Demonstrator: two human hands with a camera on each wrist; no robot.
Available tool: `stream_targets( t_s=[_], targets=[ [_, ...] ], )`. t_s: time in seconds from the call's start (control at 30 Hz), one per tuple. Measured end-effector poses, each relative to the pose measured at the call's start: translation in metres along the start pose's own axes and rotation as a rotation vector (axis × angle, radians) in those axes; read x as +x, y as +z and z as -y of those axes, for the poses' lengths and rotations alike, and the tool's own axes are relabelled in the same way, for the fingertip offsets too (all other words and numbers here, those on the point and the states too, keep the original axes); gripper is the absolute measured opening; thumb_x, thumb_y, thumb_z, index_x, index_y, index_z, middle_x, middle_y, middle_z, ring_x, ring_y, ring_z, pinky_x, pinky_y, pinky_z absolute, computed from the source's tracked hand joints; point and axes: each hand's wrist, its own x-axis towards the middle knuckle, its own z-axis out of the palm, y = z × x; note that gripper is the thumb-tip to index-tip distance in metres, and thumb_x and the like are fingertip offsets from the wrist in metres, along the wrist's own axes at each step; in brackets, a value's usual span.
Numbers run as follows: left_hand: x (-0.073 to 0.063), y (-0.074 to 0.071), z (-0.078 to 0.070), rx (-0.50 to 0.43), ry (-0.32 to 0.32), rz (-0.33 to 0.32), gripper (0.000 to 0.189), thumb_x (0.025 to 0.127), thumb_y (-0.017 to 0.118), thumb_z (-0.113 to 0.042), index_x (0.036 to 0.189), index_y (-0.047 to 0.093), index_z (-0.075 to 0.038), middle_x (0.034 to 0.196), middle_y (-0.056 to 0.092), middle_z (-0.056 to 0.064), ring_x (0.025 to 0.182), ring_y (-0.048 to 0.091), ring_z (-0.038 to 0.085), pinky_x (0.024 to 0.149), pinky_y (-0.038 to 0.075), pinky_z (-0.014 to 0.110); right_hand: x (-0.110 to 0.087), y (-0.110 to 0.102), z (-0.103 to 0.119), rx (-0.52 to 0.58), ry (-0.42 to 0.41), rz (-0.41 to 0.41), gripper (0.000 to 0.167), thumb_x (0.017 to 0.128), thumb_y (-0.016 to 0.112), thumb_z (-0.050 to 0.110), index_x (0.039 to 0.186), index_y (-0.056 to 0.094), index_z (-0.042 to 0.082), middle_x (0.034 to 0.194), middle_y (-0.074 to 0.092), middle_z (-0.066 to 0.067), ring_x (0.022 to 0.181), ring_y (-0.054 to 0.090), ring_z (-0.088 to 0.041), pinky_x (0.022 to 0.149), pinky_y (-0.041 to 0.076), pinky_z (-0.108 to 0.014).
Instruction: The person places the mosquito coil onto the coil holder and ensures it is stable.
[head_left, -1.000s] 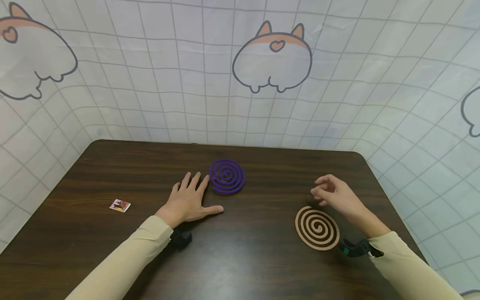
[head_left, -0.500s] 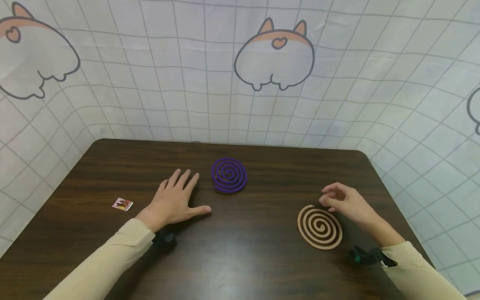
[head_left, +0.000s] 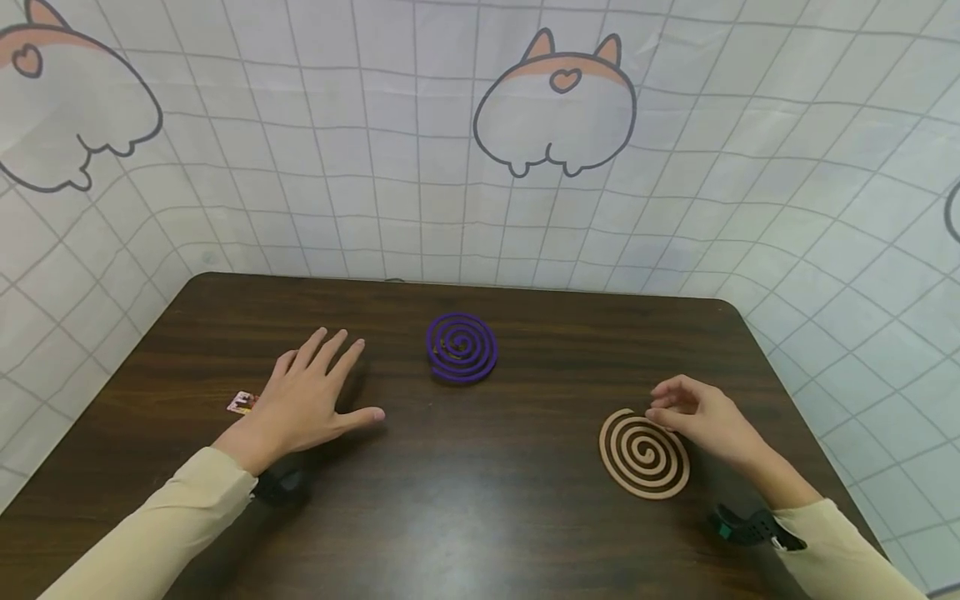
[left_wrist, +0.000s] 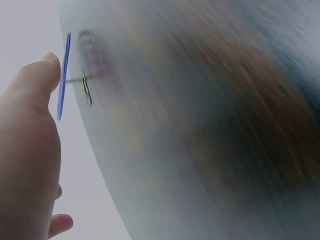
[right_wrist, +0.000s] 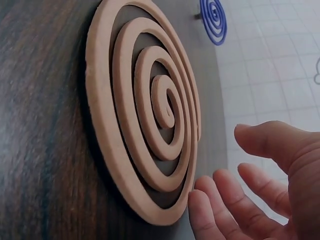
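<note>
Where the right hand (head_left: 708,421) hangs with loose, bent fingers and holds nothing, a tan coil (head_left: 646,452) lies just beside it, on the right part of the brown table (head_left: 480,533). The tan coil is round and flat, and winds in and in to a curl in the middle. A purple coil (head_left: 461,343) has the same swirl and sits near the back, about halfway across. The left hand (head_left: 303,396) has its fingers spread wide and is empty, off to the left of the purple coil. The left wrist view shows the purple coil side-on, like a thin line, with a gold stand (left_wrist: 86,87) holding it up; from the head, only bits of that gold peep through the rings. The right wrist view shows how thick the tan coil is. The left hand covers part of a small card (head_left: 241,402), so its picture is hard to make out. The left wrist view is blurry over the table, and the right one cuts off the top of the purple coil. Whether the right hand touches the tan coil, I cannot tell.
</note>
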Motion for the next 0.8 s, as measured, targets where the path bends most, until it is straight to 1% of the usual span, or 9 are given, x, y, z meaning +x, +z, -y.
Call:
stream_targets(
  t_s=[0.1, 0.23, 0.33, 0.43, 0.53, 0.7, 0.8],
  targets=[
    [-0.007, -0.003, 0.008, 0.010, -0.010, -0.003, 0.109, 0.086, 0.052, -0.087, 0.165, 0.029, -0.016, 0.170, 0.029, 0.018, 0.159, 0.019, 0.044, 0.116, 0.030, 0.069, -0.003, -0.002, -0.001, -0.017, 0.010, -0.011, 0.041, 0.100, 0.070, 0.036, 0.127, 0.062, 0.007, 0.119, 0.074, -0.012, 0.098, 0.068, 0.002, 0.077, 0.056, -0.025],
    [-0.016, -0.007, 0.020, 0.014, -0.020, -0.018, 0.106, 0.087, 0.052, -0.085, 0.164, 0.031, -0.015, 0.169, 0.030, 0.019, 0.158, 0.021, 0.044, 0.114, 0.031, 0.069, -0.005, -0.003, -0.002, -0.045, 0.028, -0.031, 0.043, 0.098, 0.072, 0.038, 0.127, 0.063, 0.007, 0.120, 0.074, -0.012, 0.104, 0.071, -0.009, 0.079, 0.055, -0.024],
    [-0.024, -0.008, 0.029, 0.016, -0.012, -0.034, 0.104, 0.088, 0.054, -0.083, 0.164, 0.031, -0.015, 0.168, 0.031, 0.019, 0.157, 0.023, 0.043, 0.111, 0.032, 0.071, -0.007, -0.003, -0.005, -0.064, 0.042, -0.038, 0.043, 0.098, 0.072, 0.039, 0.127, 0.063, 0.008, 0.123, 0.073, -0.013, 0.109, 0.071, -0.020, 0.081, 0.055, -0.025],
    [-0.032, -0.009, 0.038, 0.011, 0.002, -0.049, 0.101, 0.089, 0.058, -0.079, 0.164, 0.031, -0.017, 0.167, 0.033, 0.018, 0.155, 0.025, 0.044, 0.108, 0.033, 0.071, -0.009, -0.003, -0.007, -0.063, 0.057, -0.038, 0.044, 0.098, 0.072, 0.040, 0.127, 0.063, 0.009, 0.125, 0.072, -0.014, 0.111, 0.071, -0.022, 0.082, 0.055, -0.028],
    [-0.039, -0.009, 0.048, 0.007, 0.004, -0.062, 0.099, 0.089, 0.061, -0.077, 0.163, 0.033, -0.017, 0.166, 0.035, 0.018, 0.153, 0.028, 0.044, 0.106, 0.033, 0.071, -0.010, -0.004, -0.009, -0.043, 0.072, -0.032, 0.046, 0.098, 0.072, 0.040, 0.129, 0.062, 0.008, 0.126, 0.072, -0.014, 0.108, 0.070, -0.015, 0.083, 0.054, -0.030],
    [-0.052, -0.006, 0.064, -0.005, -0.009, -0.059, 0.098, 0.089, 0.064, -0.073, 0.163, 0.033, -0.016, 0.165, 0.035, 0.018, 0.152, 0.029, 0.044, 0.104, 0.033, 0.069, -0.013, -0.005, -0.011, -0.006, 0.069, -0.004, 0.050, 0.099, 0.071, 0.037, 0.137, 0.060, 0.007, 0.130, 0.071, -0.016, 0.099, 0.066, 0.006, 0.081, 0.055, -0.023],
    [-0.060, -0.005, 0.075, -0.043, -0.003, -0.055, 0.098, 0.089, 0.068, -0.069, 0.164, 0.030, -0.019, 0.166, 0.034, 0.018, 0.151, 0.030, 0.045, 0.103, 0.032, 0.069, -0.013, -0.005, -0.011, 0.011, 0.057, 0.016, 0.054, 0.099, 0.071, 0.034, 0.143, 0.057, 0.006, 0.134, 0.070, -0.018, 0.099, 0.065, 0.012, 0.082, 0.056, -0.021]
  ],
)
